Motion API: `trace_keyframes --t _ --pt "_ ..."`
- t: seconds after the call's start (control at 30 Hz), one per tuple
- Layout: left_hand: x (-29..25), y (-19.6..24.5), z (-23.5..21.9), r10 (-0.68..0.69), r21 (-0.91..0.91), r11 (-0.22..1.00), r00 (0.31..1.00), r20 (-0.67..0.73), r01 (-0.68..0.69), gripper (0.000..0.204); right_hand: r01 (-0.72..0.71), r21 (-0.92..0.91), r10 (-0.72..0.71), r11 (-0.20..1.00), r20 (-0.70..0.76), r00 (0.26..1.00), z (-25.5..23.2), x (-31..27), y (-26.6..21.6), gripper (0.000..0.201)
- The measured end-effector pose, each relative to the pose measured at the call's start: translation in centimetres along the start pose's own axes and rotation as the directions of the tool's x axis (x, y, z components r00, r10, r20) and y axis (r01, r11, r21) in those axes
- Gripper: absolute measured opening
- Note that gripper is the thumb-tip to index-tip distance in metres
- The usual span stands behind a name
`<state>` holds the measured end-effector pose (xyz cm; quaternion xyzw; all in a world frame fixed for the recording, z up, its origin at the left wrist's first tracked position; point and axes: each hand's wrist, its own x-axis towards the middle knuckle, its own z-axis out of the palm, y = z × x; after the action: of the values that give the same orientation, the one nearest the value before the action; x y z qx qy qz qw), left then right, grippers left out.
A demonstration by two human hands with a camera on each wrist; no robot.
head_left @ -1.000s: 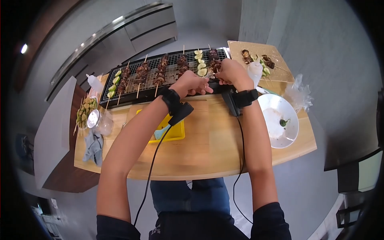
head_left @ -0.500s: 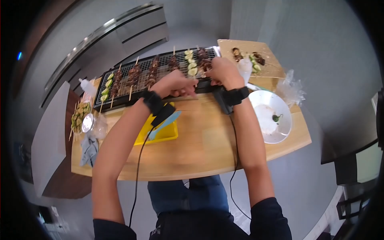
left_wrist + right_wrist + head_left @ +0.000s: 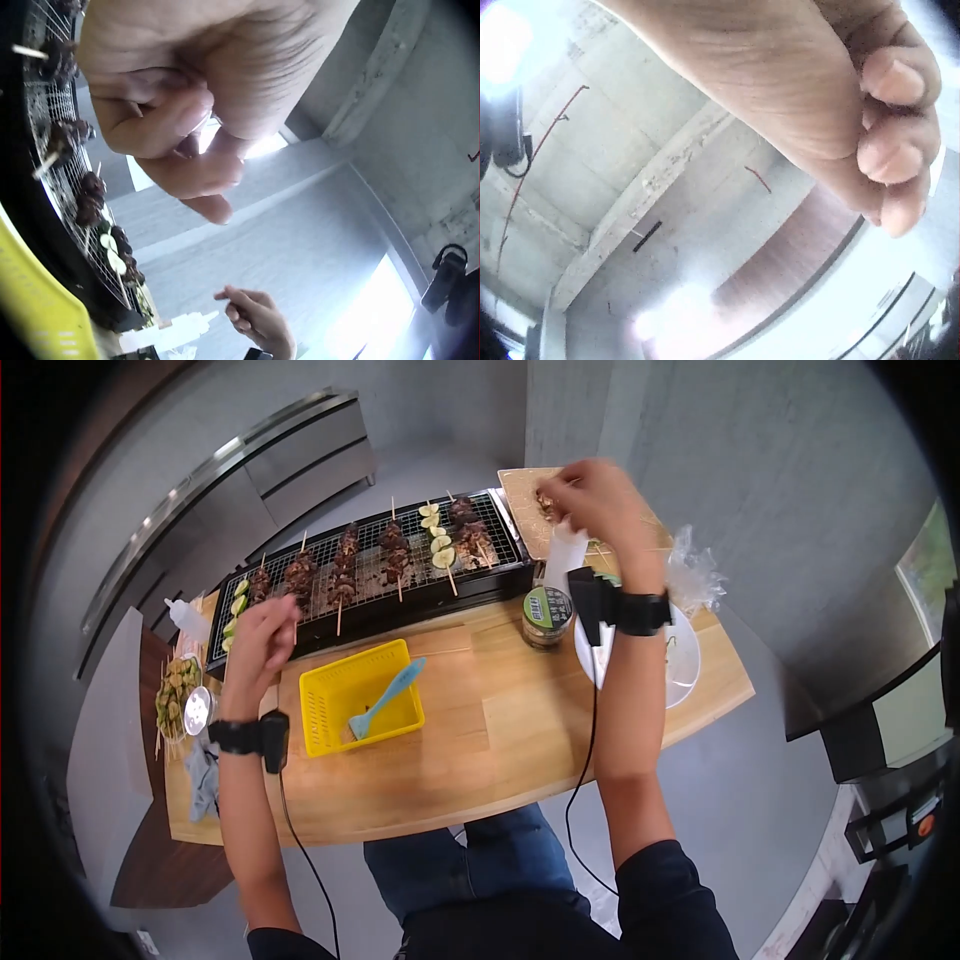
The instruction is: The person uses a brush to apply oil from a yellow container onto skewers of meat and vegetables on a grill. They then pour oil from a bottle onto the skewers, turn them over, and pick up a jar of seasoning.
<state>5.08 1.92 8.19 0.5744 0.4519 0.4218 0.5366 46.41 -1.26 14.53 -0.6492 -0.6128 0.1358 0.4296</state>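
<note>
A long black grill (image 3: 420, 595) stands across the back of the table, with several dark meat skewers (image 3: 395, 550) and green-and-white sliced-vegetable skewers (image 3: 441, 546) on its wire rack. My left hand (image 3: 262, 645) is over the grill's left front edge, fingers loosely curled with nothing visible in them. In the left wrist view, that hand (image 3: 172, 112) shows its bent fingers close up. My right hand (image 3: 600, 505) hovers over the wooden board (image 3: 525, 510), above a white squeeze bottle (image 3: 566, 555). Its fingers (image 3: 892, 154) are bent loosely, and no object shows in them.
A yellow basket (image 3: 355, 654) holding a blue brush (image 3: 385, 700) sits before the grill. At right are a green-lidded jar (image 3: 547, 612), a white bowl (image 3: 688, 670) and a plastic bag (image 3: 695, 568). Raw skewers (image 3: 178, 695), another bottle (image 3: 188, 620) and a grey cloth (image 3: 203, 785) lie at left.
Both hands have left the grill's right end. The left moved to its left end, while the right rose over toward the board. The yellow basket and the green-lidded jar are now uncovered.
</note>
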Motion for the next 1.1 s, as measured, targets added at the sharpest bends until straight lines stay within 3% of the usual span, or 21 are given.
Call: trace_keyframes --t 0.07,0.13,0.17,0.23,0.27,0.37,0.57,0.67,0.93,1.1 --pt "-1.4 -1.6 -1.9 0.029 -0.146 0.989 0.998 -0.048 -0.035 0.028 -0.004 0.024 0.008 1.000 -0.148 0.989 -2.6 0.6 2.9 0.032" --pt "-2.3 -3.5 -3.2 0.028 -0.207 0.978 0.998 -0.061 -0.040 0.027 -0.096 -0.035 0.080 0.995 -0.313 0.947 -4.2 0.8 5.7 0.031" --pt "-2.7 -4.4 -3.6 0.035 -0.257 0.965 0.995 -0.098 -0.059 0.026 -0.102 -0.040 0.083 0.994 -0.319 0.944 -4.6 1.1 8.0 0.031" --pt "-2.7 -6.6 -4.7 0.057 -0.325 0.941 0.989 -0.138 -0.099 0.026 -0.316 -0.100 0.274 0.944 -0.299 0.914 -4.4 2.1 12.6 0.028" --pt "-2.7 -7.3 -5.0 0.059 -0.325 0.940 0.990 -0.132 -0.099 0.026 -0.318 -0.101 0.275 0.943 -0.304 0.912 -3.9 2.1 13.8 0.028" --pt "-2.9 -8.6 -5.4 -0.009 -0.388 0.921 0.994 -0.107 -0.033 0.026 -0.489 -0.134 0.472 0.862 -0.138 0.871 -3.1 1.9 15.2 0.029" --pt "-3.0 -8.8 -5.3 0.042 -0.483 0.872 0.995 -0.086 -0.079 0.025 -0.563 -0.185 0.556 0.806 -0.094 0.826 -1.8 1.4 15.6 0.024" --pt "-3.1 -8.8 -5.0 0.006 -0.534 0.844 0.996 -0.092 -0.054 0.025 -0.561 -0.236 0.571 0.793 -0.031 0.820 -1.6 1.7 16.5 0.023" --pt "-2.7 -9.7 -5.4 0.014 -0.501 0.863 0.993 -0.119 -0.072 0.025 -0.512 -0.296 0.538 0.806 0.008 0.843 -0.7 2.7 18.9 0.022" --pt "-2.9 -9.8 -5.4 0.001 -0.526 0.848 0.993 -0.114 -0.061 0.024 -0.501 -0.342 0.549 0.795 0.055 0.834 -0.4 2.0 16.5 0.025"
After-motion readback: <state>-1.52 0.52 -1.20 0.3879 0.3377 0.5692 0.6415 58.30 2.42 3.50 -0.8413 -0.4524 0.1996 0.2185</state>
